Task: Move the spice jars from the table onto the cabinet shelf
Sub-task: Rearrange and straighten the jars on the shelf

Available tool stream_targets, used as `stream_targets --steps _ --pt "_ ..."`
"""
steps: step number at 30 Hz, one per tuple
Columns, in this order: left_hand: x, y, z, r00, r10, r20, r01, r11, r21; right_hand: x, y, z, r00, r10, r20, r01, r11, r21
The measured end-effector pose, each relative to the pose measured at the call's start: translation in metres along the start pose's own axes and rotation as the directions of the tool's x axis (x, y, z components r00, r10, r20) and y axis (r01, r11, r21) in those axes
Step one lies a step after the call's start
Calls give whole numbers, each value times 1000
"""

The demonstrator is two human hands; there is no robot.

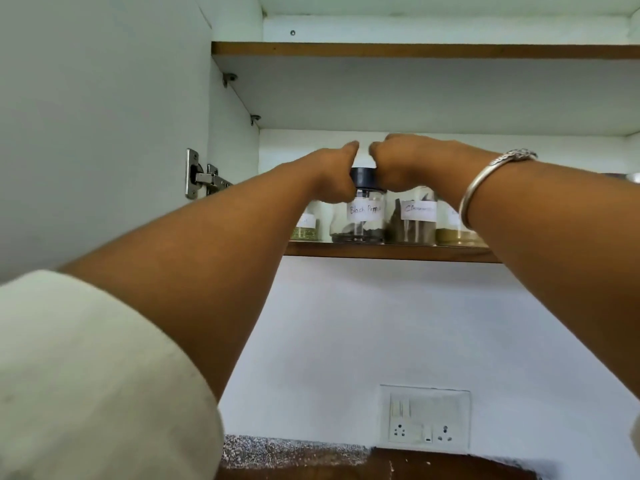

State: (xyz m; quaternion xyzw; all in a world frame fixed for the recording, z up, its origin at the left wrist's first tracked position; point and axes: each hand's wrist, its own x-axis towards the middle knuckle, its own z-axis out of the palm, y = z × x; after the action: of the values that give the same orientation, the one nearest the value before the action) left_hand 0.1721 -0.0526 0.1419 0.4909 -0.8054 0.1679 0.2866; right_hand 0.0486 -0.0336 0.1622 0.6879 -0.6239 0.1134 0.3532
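Pepper jar (362, 220), labelled "Black Pepper" by hand, stands upright just above the centre of the frame on the wooden lower shelf (388, 253) of the open cabinet. Its long axis runs straight up and down, and its dark lid (363, 178) sits directly between the two hands. The left hand (332, 178) presses against the lid and shoulder from the left side, fingers curled in tight; the right hand (408, 164) closes over the lid from the right, knuckles up. Both appear to hold the jar at its top, though the fingertips are hidden behind the hands, so how firmly is hard to say. The two hands are about equally near.

Touching the jar's right side stands a cinnamon jar (414, 220) with brown sticks, partly under the right hand, and beyond it a jar of yellowish powder (450, 233) half hidden by the right forearm and its silver bangle (485, 181). Left of the pepper jar, a jar of green herbs (306, 228) shows behind the left wrist.

With the jar seemingly seated in the row, the coming move is likely a release upward and back toward the camera, and the close neighbours leave little room for sideways motion.
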Motion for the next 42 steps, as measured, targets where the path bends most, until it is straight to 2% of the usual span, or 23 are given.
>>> stream_targets --steps 4,7,11,18,22,33,36,42 --pt "3 12 9 1000 6 10 -7 991 134 -9 24 7 994 57 95 -59 998 19" --pt "9 10 5 997 35 -71 -24 988 154 -10 32 7 995 61 83 -68 993 91" --pt "23 6 0 996 52 -76 -36 981 190 -5 38 8 996 63 59 -69 992 109" --pt "44 -14 13 998 12 -67 -3 991 133 19 41 31 998 66 23 -67 993 99" --pt "60 -21 26 998 9 -67 4 982 189 37 38 35 999 36 26 -37 997 60" --pt "106 -46 63 999 -34 -39 42 973 228 93 30 71 993 109 47 -115 984 135" --pt "116 -49 71 999 -44 -27 49 966 253 113 29 81 993 99 58 -102 993 55" --pt "130 -67 88 997 -29 -77 45 975 217 126 25 99 996 73 46 -73 997 1"
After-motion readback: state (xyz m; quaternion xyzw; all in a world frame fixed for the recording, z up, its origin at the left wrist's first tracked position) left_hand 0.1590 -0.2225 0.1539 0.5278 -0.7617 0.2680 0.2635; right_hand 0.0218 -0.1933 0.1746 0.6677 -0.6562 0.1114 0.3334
